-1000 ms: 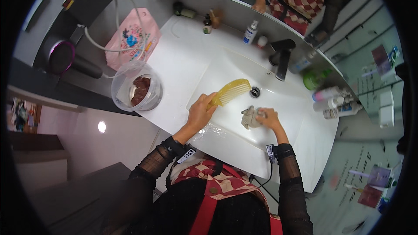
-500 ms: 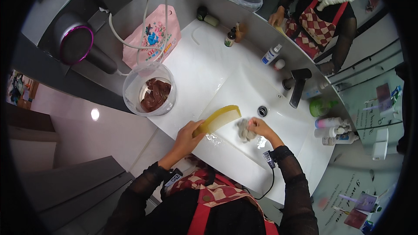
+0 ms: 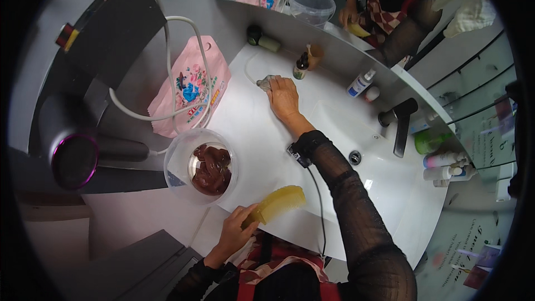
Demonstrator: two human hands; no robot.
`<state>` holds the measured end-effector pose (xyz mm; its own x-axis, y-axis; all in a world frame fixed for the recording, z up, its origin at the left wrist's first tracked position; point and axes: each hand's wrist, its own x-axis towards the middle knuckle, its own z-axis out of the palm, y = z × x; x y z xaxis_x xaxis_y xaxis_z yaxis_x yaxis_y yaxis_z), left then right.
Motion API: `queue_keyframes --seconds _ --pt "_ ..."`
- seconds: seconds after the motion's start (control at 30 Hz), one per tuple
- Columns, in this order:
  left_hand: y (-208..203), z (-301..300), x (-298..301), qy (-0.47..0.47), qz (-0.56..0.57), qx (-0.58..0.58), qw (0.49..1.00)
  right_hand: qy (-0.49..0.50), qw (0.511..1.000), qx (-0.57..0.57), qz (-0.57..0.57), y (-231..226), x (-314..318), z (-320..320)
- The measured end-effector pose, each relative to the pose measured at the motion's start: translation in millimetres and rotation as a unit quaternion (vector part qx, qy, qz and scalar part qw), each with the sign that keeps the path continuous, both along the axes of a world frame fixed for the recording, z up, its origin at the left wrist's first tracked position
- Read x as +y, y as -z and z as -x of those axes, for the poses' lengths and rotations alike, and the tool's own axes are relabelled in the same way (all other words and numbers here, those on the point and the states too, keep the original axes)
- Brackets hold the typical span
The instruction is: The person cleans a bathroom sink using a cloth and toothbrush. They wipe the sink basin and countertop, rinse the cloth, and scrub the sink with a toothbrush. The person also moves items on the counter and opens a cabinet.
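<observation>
My left hand [image 3: 233,233] grips a yellow wide comb [image 3: 276,203] by one end, near the front edge of the counter. The comb's fine teeth face down and toward me. Far across the white counter, my right hand [image 3: 285,100] presses a small crumpled grey wad [image 3: 266,82] against the surface. Its fingers cover part of the wad, and I cannot tell its material. A thin pale curved strip or streak [image 3: 249,68] lies beside it. Behind the right hand stands a dark dropper bottle [image 3: 301,67].
At left, a clear plastic bucket [image 3: 232,153] holds dark brown pieces beside a pink pouch [image 3: 186,89] and a cabled hair dryer [image 3: 100,153]. The basin [image 3: 329,128] has a black faucet [image 3: 401,122]. A spray bottle [image 3: 360,82] and other bottles [image 3: 443,159] line the back and right.
My right hand has moved with the grey wad from the basin to the far-left counter. My left hand has drawn the comb down toward me, and the view has shifted.
</observation>
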<state>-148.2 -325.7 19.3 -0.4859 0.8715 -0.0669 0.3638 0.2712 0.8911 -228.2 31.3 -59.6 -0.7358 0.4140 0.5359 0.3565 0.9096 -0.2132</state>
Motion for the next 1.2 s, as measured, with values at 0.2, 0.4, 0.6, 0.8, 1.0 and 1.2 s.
queue_keyframes --seconds 0.2,0.4,0.6,0.8,1.0,1.2 --pt "3 9 9 0.014 -0.025 -0.033 0.999 -0.198 0.977 -0.003 0.072 -7 -66 -93" --pt "-2 11 17 0.068 -0.050 -0.028 0.996 -0.262 0.964 0.007 0.038 -15 -70 -109" --pt "-3 6 21 0.068 -0.059 -0.038 0.995 -0.221 0.973 0.043 0.051 -3 -35 -31" --pt "-2 6 13 0.065 -0.042 -0.039 0.996 -0.353 0.932 0.020 0.078 -25 -97 -102" --pt "2 9 13 0.079 -0.052 -0.031 0.995 -0.168 0.985 -0.032 0.021 -19 -30 -114" --pt "2 18 12 0.065 -0.037 -0.025 0.997 0.159 0.987 0.037 -0.006 -12 66 -95"
